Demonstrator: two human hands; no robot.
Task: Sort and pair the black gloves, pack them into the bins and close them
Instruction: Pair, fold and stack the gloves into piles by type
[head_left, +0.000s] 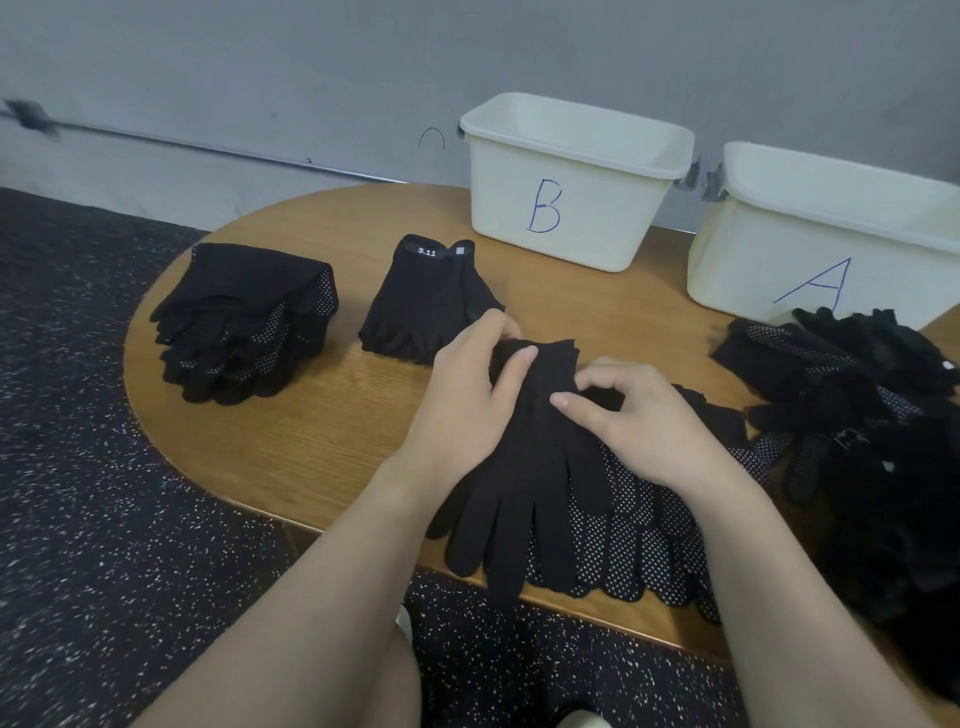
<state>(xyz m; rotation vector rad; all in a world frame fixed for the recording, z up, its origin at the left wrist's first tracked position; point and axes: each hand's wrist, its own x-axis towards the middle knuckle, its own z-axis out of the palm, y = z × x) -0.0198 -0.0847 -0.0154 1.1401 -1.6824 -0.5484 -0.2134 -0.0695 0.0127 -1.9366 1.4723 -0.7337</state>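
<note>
Nearest the camera, a plain black glove (524, 488) lies flat on a layer of dotted gloves (639, 540), their fingers reaching past the near edge of the wooden desk (291, 431). Both hands work at the cuff end of this glove. The left hand (467, 405) grips the cuff, thumb pressed on top and fingers curled round its far edge. The right hand (639, 410) pinches the fabric just beside it, thumb and forefinger curled onto the cloth.

Beyond the left hand, almost touching its fingertips, sits a neat stack of fingerless gloves (426, 306) with a white "5.11" mark on the top cuff. Further out to the left of that hand is a taller stack of full-finger dotted gloves (244, 322). To the right of the right hand sprawls a loose heap of unsorted gloves (872, 431).

Past both hands, against the grey wall, stand two open cream bins: bin B (566, 208) straight ahead and bin A (826, 249) off to the right, its front touching the heap.
</note>
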